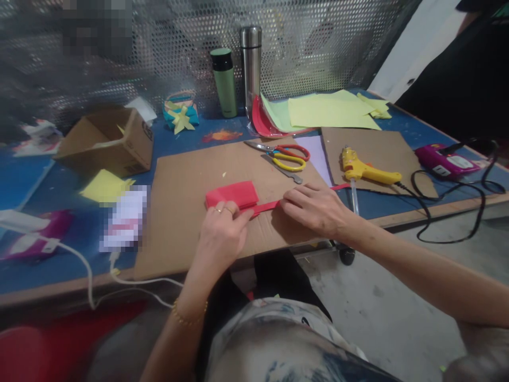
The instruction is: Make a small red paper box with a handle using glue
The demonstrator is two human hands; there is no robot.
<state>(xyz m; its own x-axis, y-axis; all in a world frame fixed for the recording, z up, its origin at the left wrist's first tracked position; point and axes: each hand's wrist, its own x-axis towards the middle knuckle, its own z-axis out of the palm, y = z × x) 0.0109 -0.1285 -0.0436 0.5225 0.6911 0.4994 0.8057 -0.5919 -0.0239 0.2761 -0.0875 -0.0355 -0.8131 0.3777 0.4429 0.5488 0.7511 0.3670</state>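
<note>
A folded red piece (233,195), of felt or paper, lies on a cardboard sheet (178,233). A narrow red strip (267,207) runs from its lower edge to the right. My left hand (223,231), a ring on its finger, presses the strip's left end against the folded piece with bent fingers. Farther right, my right hand (314,209) has its fingers curled down over the same strip, whose tail comes out beyond the knuckles. Just above that hand lie scissors (288,156) with red and yellow handles and a small grey blade (284,168). Both fingertips' undersides are hidden.
A yellow glue gun (369,172) with a black cord rests on a smaller cardboard piece (382,142) at right. A cardboard box (107,140), a green tumbler (225,85), a steel flask (251,63) and yellow sheets (334,109) stand or lie behind. A white cable (85,265) crosses the front left.
</note>
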